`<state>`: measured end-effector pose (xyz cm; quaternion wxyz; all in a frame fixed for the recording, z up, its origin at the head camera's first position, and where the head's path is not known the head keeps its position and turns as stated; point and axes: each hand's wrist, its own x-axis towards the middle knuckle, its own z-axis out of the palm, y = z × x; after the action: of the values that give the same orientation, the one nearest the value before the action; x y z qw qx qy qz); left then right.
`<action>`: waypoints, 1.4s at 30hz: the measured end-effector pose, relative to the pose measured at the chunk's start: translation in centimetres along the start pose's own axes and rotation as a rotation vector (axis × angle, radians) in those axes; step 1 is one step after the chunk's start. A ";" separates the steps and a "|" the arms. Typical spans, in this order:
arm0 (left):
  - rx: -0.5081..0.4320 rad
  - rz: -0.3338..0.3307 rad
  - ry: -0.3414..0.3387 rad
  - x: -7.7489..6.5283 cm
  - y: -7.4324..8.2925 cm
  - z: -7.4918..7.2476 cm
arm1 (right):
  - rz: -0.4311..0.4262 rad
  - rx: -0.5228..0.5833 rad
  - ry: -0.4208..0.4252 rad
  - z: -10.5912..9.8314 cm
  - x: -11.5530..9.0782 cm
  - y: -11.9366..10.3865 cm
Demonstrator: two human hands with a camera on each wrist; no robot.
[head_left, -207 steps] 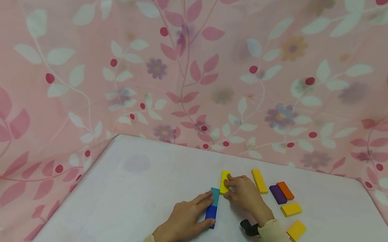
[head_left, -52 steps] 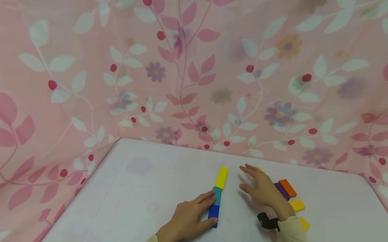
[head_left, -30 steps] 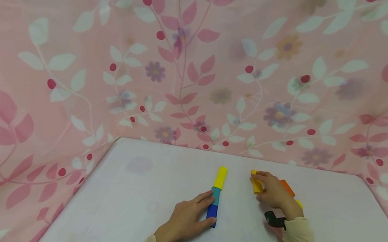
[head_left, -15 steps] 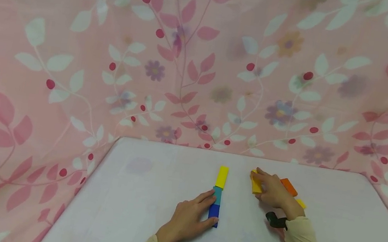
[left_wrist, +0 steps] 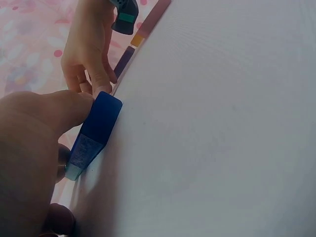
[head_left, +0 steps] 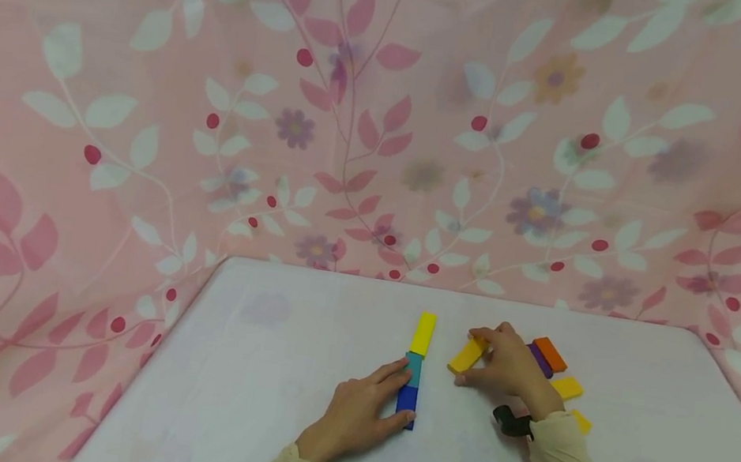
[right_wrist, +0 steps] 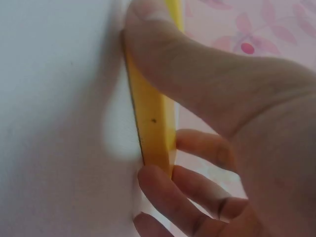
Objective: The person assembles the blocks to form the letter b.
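Three blocks lie end to end in a row in the head view: a bright yellow block (head_left: 423,334) farthest, a teal block (head_left: 415,370) in the middle, a dark blue block (head_left: 405,402) nearest. My left hand (head_left: 351,417) rests along the row's left side, fingertips on the teal block and thumb on the blue one's near end. To the right of the row, my right hand (head_left: 507,367) pinches a deeper yellow block (head_left: 468,355) lengthwise, thumb at its near end and fingers at its far end. The right wrist view shows this block (right_wrist: 150,118) close over the white surface.
Beyond my right hand lie a purple block (head_left: 541,360), an orange block (head_left: 550,354) beside it, and two shorter yellow blocks, one (head_left: 566,388) behind the wrist and one (head_left: 581,421) partly hidden by the sleeve. A pink floral cloth (head_left: 355,141) hangs behind the white table (head_left: 232,386).
The bright yellow block now lines up with the teal one, released by my right hand. That hand has gripped the other yellow block, turned it and drawn it left. My left hand stays put.
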<state>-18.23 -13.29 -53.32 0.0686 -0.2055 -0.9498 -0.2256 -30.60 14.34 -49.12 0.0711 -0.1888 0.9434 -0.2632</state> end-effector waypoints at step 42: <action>-0.013 -0.008 -0.015 0.2 -0.4 0.0 | -0.050 0.066 -0.045 0.6 0.6 0.0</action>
<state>-18.52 -13.52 -53.45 0.0590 -0.2037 -0.9497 -0.2303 -31.06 13.84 -49.63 0.0917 -0.2159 0.9273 -0.2916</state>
